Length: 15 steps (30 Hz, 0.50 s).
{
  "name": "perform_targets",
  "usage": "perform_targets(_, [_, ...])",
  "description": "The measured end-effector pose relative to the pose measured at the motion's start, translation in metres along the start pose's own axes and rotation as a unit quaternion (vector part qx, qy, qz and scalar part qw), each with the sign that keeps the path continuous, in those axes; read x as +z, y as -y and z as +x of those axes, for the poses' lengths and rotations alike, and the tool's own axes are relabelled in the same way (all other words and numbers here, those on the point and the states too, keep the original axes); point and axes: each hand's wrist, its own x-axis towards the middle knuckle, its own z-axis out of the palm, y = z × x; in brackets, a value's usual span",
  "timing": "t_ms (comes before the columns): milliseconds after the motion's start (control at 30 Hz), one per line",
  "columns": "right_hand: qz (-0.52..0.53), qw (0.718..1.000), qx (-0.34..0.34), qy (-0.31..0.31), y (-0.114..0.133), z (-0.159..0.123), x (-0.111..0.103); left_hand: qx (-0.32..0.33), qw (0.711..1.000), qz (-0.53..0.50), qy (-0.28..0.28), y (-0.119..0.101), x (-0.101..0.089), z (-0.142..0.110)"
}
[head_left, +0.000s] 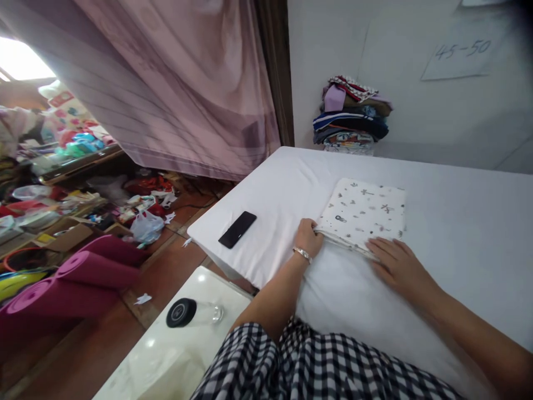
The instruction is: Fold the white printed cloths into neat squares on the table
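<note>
A folded white cloth (360, 208) with small printed figures lies flat on the white-covered table (458, 222). My left hand (308, 238), with a silver bracelet at the wrist, is closed on the cloth's near left corner, its fingertips partly hidden. At the near right edge, my right hand (397, 264) rests with its fingers stretched out over the fabric, holding nothing. The layered edge of the folds shows between the two hands. To the left of the cloth, a black phone (237, 229) lies on the same table.
Against the wall stands a stack of folded clothes (352, 114). A lower white table (150, 344) at the left bears a clear bottle with a black lid (181, 313). Pink rolled mats (79, 278) and a plastic bag (146, 228) are on the floor. A pink curtain (200, 83) hangs behind.
</note>
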Motion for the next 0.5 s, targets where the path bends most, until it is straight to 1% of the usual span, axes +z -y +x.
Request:
perform_targets(133, [0.001,1.000,-0.009,-0.013,-0.008,-0.009,0.011,0.041,0.999,0.004,0.001,0.002,0.001,0.001])
perform_targets(267, [0.024,0.999,-0.016,-0.016,-0.013,-0.011,0.014,0.077,0.997,-0.008,0.003,0.006,0.000,0.001])
perform_targets(400, [0.060,0.998,-0.003,-0.020,-0.012,-0.010,0.009,0.077,0.996,-0.045,0.013,0.010,-0.005,-0.002])
perform_targets(500, [0.091,0.994,0.035,-0.053,-0.003,-0.007,-0.002,0.092,0.993,-0.068,-0.008,0.010,-0.008,-0.007])
